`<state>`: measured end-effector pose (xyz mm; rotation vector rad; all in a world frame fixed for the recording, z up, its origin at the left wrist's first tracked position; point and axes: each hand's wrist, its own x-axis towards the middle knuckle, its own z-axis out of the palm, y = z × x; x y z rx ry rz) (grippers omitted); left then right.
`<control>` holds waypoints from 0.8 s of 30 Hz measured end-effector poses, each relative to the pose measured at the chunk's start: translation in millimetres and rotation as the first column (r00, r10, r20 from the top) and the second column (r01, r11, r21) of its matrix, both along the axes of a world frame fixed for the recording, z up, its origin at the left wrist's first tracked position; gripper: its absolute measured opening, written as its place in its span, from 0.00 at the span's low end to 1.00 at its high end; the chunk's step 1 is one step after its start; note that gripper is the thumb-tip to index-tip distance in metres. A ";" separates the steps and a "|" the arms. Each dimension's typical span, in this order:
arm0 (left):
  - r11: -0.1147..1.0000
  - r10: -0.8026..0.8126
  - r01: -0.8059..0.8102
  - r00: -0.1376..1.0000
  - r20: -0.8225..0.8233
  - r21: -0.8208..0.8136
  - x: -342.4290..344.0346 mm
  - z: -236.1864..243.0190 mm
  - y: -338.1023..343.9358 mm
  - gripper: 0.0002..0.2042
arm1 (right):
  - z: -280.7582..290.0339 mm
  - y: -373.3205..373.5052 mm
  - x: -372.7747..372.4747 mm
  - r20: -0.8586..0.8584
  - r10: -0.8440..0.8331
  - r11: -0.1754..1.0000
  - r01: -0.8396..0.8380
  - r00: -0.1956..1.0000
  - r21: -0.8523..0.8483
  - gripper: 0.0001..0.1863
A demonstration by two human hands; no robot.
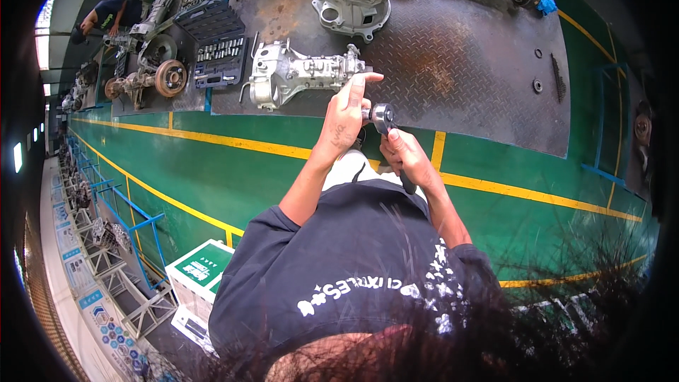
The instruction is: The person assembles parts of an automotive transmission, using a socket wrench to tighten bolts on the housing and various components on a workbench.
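My right hand (409, 155) is closed around the dark handle of a ratchet wrench (383, 114), its round chrome head tilted up in front of me. A short metal socket (366, 114) sits at the left side of that head. My left hand (343, 120) is against the socket, thumb raised and one finger stretched to the right; its other fingers are hidden and seem curled round the socket. Just beyond this hand, a silver gearbox (304, 72) lies on its side on the steel-plate bench (460, 92), its shaft end near my fingertips.
A larger upright gear housing (357, 0) stands behind. An open socket set (221, 56) and bent metal bars lie left of the gearbox. Small rings (537, 85) lie at the bench's right. Another person (109, 14) bends over parts at far left. A white-green box (200, 269) stands behind left.
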<state>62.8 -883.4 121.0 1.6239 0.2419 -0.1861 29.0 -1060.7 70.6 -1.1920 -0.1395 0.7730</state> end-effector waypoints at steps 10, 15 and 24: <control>0.992 0.127 -0.123 0.985 0.115 -0.035 -8.7 0.6 -9.2 0.20 | -7.0 6.5 -4.3 0.111 -0.035 0.996 0.025 0.993 0.090 0.30; 0.998 0.015 -0.017 0.999 -0.030 -0.056 -2.5 2.6 0.8 0.16 | -10.9 -0.9 3.0 0.085 0.045 0.993 -0.054 0.995 0.108 0.30; 0.968 -0.157 0.149 0.987 -0.024 -0.203 -1.2 -10.4 6.7 0.10 | -6.7 -1.1 9.9 -0.205 0.110 0.976 -0.067 0.972 0.206 0.33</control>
